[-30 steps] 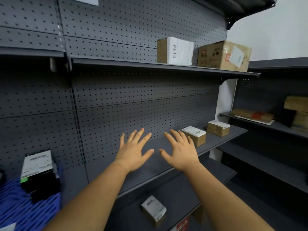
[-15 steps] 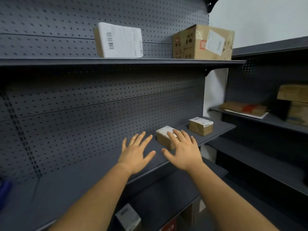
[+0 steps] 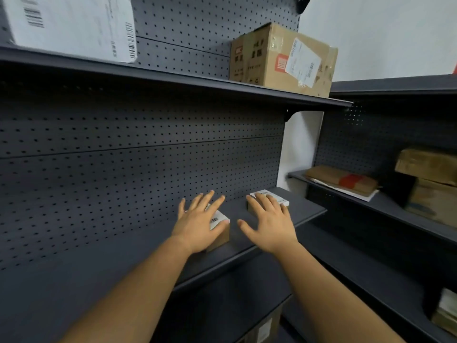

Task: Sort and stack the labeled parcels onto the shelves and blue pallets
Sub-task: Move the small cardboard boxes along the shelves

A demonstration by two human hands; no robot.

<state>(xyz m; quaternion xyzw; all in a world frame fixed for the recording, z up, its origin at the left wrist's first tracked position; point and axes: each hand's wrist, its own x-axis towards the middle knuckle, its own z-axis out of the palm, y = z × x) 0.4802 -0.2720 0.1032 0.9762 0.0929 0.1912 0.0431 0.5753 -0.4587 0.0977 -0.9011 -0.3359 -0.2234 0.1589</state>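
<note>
Two small brown parcels with white labels sit on the dark middle shelf [image 3: 99,263]. My left hand [image 3: 197,221] hovers flat, fingers spread, over the nearer small parcel [image 3: 218,225] and hides most of it. My right hand [image 3: 269,221], also spread, covers the front of the farther small parcel [image 3: 274,197]. Whether either palm touches its parcel is unclear. Neither hand grips anything. On the upper shelf stand a white-labelled parcel [image 3: 71,26] at the left and a larger cardboard box [image 3: 277,58] at the right.
A second dark shelf unit at the right holds a flat brown parcel [image 3: 343,180] with red tape and stacked cardboard boxes [image 3: 430,184]. More boxes [image 3: 264,328] sit on the lowest level below. A perforated back panel [image 3: 123,157] runs behind the middle shelf.
The view has swung right and closer to the shelf. Both hands now lie over the two small parcels, where a second ago they hovered left of them; the blue pallet has left the view.
</note>
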